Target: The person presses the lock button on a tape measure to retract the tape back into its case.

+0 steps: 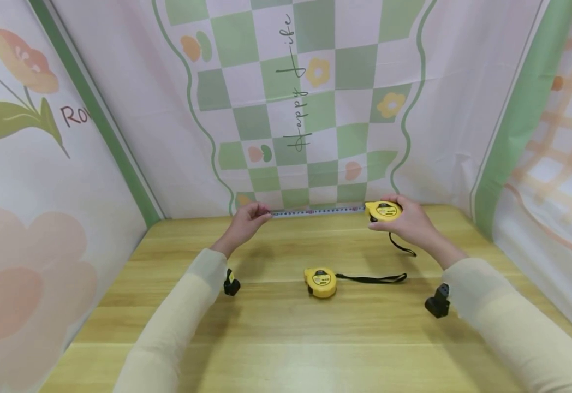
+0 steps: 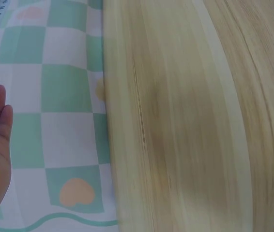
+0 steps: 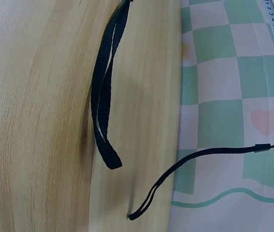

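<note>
In the head view my right hand (image 1: 411,221) grips a yellow tape measure (image 1: 383,210), raised near the back of the table. Its white blade (image 1: 335,210) stretches left, drawn out to a little past the 20 mark. The blade's end is pinched between thumb and finger of my left hand (image 1: 246,222). A black wrist strap (image 3: 200,153) hangs from the held tape measure. Lower down, a second yellow tape measure (image 1: 321,283) lies on the table between my forearms, its black strap (image 1: 371,278) stretched out to the right.
The wooden table (image 1: 286,349) meets a fabric backdrop (image 1: 310,120) with green checks at its back edge. Printed cloth walls (image 1: 25,180) stand at both sides. Small black devices (image 1: 438,301) are worn at both wrists.
</note>
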